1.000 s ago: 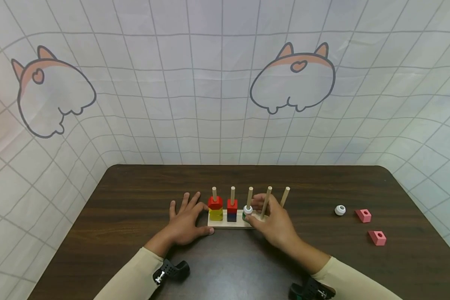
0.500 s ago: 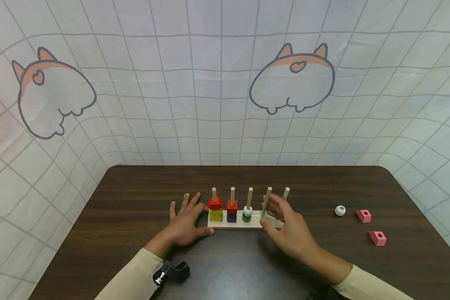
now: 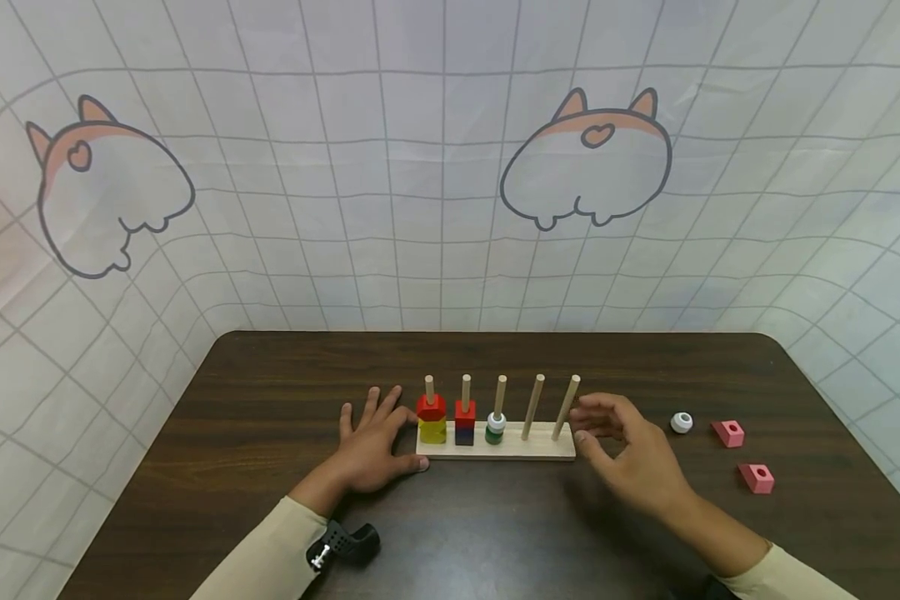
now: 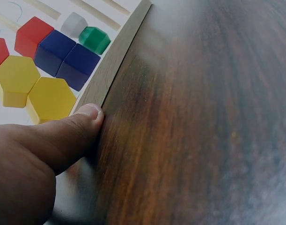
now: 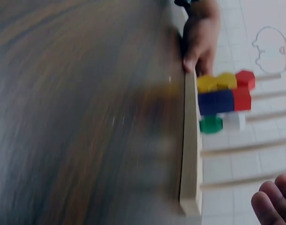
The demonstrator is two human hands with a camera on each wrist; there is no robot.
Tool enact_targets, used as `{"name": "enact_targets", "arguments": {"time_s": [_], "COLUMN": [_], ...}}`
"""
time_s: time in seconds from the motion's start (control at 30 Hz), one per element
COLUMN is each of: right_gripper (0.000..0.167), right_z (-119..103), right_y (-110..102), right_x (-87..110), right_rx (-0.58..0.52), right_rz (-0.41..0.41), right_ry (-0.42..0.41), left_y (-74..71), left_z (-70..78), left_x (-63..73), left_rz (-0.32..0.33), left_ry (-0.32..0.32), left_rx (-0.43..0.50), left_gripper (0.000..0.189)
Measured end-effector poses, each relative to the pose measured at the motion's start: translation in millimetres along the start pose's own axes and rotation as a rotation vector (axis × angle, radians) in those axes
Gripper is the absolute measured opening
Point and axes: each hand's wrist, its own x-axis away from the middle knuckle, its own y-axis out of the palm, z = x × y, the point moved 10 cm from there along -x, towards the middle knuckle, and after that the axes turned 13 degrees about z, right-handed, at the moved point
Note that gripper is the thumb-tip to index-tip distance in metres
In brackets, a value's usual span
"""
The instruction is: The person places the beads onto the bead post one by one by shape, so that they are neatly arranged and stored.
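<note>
A pale wooden peg board stands on the table with several upright pegs. Its left peg bears yellow hexagonal blocks under a red block. Dark blue blocks with a red block on top sit on the second peg; a green bead under a white bead sits on the third. The two right pegs are bare. My left hand lies spread on the table, its thumb touching the board's front left corner. My right hand hovers by the board's right end, fingers loosely bent, holding nothing.
Right of my right hand lie a loose white bead and two pink blocks with holes, one farther back and one nearer. A grid-patterned curtain hangs behind the dark wooden table.
My right hand has left the third peg with its white bead and moved right, past the two bare pegs, beyond the board's end. My left hand has stayed still.
</note>
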Motion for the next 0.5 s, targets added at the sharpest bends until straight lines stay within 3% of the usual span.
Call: {"name": "enact_targets", "arguments": {"time_s": [0.3, 0.5], "right_gripper": [0.041, 0.041], "right_z": [28, 59], "right_y": [-41, -65], "right_x": [-5.3, -7.9], "right_rx": [0.281, 0.398], "right_rz": [0.041, -0.011], "right_ry": [0.02, 0.122], "left_y": [0.6, -0.1], "left_z": [-0.5, -0.1], "left_x": [-0.2, 0.2], "left_rz": [-0.001, -0.004], "left_ry": [-0.006, -0.005], "left_rx": [-0.009, -0.007], "left_gripper": [0.054, 0.053]}}
